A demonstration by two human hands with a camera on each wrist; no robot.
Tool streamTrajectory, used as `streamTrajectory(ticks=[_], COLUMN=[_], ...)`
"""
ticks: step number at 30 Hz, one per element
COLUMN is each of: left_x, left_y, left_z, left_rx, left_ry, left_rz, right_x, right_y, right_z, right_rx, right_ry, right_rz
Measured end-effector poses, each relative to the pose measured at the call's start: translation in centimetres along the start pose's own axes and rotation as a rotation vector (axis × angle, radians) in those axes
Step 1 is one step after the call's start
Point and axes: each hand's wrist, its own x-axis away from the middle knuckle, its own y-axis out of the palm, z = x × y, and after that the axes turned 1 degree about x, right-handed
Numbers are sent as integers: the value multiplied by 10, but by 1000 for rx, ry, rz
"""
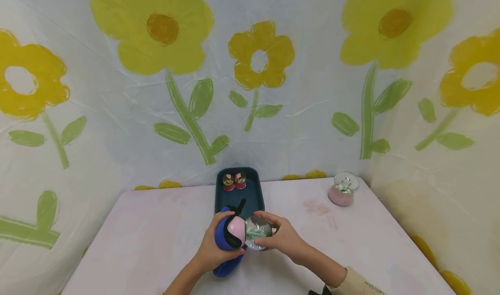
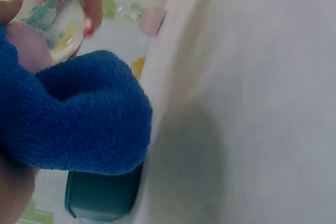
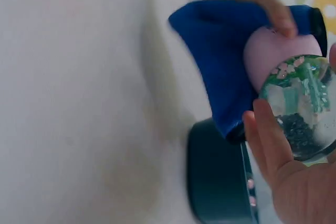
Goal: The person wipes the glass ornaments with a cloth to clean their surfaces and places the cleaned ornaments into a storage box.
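Snow globe (image 1: pixel 251 231) at six o'clock, tipped sideways: left hand (image 1: pixel 212 246) grips blue cloth (image 2: pixel 84 124) against its pink base (image 1: pixel 236 230), right hand (image 1: pixel 284 238) clasps the glass (image 3: pixel 304 106). Apparently wiping; next likely calls for turning it.

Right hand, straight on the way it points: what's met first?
The snow globe, which the right hand holds. Beyond the glass, its pink base and the blue terry cloth held by the left hand seem next, though exact depth is unclear.

Fingers (image 3: pixel 273 137) hold a glass globe (image 3: pixel 302 108), its pink base (image 3: pixel 265 56) against blue cloth (image 3: pixel 218 51).
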Motion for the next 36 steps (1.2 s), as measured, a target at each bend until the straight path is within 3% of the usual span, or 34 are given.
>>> streamTrajectory(ticks=[2, 4, 6, 9, 13, 18, 22, 25, 28, 32, 36], left_x=[2, 3, 3, 3, 2, 2, 6, 8, 7, 5, 2], left_y=[-1, -1, -1, -3, -6, -6, -5, -4, -4, -6, -10], left_z=[0, -1, -2, -4, -4, -6, -6, -3, 6, 7, -3], left_rx=[-83, -134, -160, -124, 10, 259, 317, 229, 113, 18, -12], left_ry=[35, 68, 79, 59, -37, -140, -161, -142, -100, -63, -63], left_rz=[-3, -2, 15, 37, 46, -2, -50, -48, -38, -12, 27], right_x=[-1, -2, -2, -3, -4, -1, 5, 4, -3, -9, -13], right_y=[0, 1, 3, 8, 12, 12, 11, 7, 2, 1, -1], right_z=[0, 0, -1, -1, -2, -6, -16, -15, -2, 3, -3], right_rx=[-154, -258, -293, -233, 18, 441, 524, 431, 285, 162, 111], right_ry=[132, 211, 230, 187, 5, -332, -504, -459, -291, -91, -58], right_rz=[-40, -62, -63, -35, 25, 48, -12, -35, -35, 44, 120])
